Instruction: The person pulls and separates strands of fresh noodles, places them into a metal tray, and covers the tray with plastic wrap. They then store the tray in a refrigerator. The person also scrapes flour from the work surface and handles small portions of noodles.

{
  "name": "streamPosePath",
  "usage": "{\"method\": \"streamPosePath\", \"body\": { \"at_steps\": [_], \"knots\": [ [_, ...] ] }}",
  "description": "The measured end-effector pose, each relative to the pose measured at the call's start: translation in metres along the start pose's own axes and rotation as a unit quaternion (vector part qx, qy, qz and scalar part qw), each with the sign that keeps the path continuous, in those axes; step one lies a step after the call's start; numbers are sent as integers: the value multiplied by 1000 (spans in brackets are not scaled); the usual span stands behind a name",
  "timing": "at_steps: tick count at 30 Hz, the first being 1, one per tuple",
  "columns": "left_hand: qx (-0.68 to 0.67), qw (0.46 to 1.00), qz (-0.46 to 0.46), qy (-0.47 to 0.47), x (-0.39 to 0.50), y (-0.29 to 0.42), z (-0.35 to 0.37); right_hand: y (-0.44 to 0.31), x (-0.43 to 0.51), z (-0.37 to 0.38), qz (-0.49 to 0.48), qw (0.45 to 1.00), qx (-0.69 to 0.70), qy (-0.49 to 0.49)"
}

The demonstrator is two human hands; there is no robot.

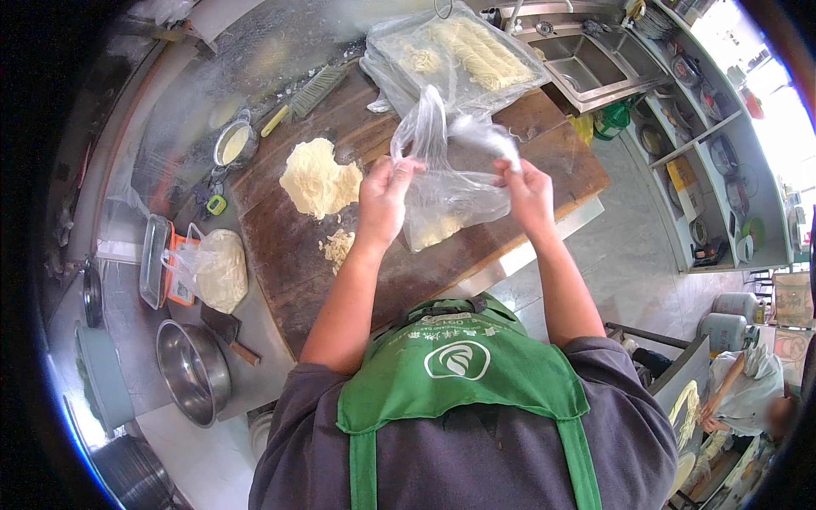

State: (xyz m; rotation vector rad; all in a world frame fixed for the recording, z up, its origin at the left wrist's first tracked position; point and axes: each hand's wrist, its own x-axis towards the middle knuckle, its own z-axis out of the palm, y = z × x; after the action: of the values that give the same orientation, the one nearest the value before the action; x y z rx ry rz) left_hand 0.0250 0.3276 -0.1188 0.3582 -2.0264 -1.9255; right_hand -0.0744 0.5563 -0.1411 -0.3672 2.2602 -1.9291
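My left hand (386,194) pinches one handle of a clear plastic bag (456,188). The other handle is gripped between the fingers of my right hand (529,194), and looks blurred. Pale dough-like pieces (438,231) show through the bottom of the bag, low over the wooden board (395,280). To the left of my left hand lies a heap of flour (317,182). Small dough scraps (338,247) sit beside my left forearm. Beyond the bag, clear plastic sheeting wraps a tray of noodles (481,54).
Left of the board are a bench brush (312,95), a metal ladle (234,145), a bagged pale mass (222,271), a cleaver (224,330) and a steel bowl (193,373). A sink (577,64) stands at back right. Another person (749,389) handles noodles at lower right.
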Motion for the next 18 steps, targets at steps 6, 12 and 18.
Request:
{"method": "streamPosePath", "body": {
  "at_steps": [6,12,18],
  "knots": [
    [-307,943,28,-127,-6,20,-18,0,5,-24,86,941,328,20],
    [-134,946,105,-276,-22,43,-25,-8,1,-34,38,997,70,15],
    [184,973,2,-142,-38,75,12,-30,-14,-10,8,999,49,5]
  ]
}}
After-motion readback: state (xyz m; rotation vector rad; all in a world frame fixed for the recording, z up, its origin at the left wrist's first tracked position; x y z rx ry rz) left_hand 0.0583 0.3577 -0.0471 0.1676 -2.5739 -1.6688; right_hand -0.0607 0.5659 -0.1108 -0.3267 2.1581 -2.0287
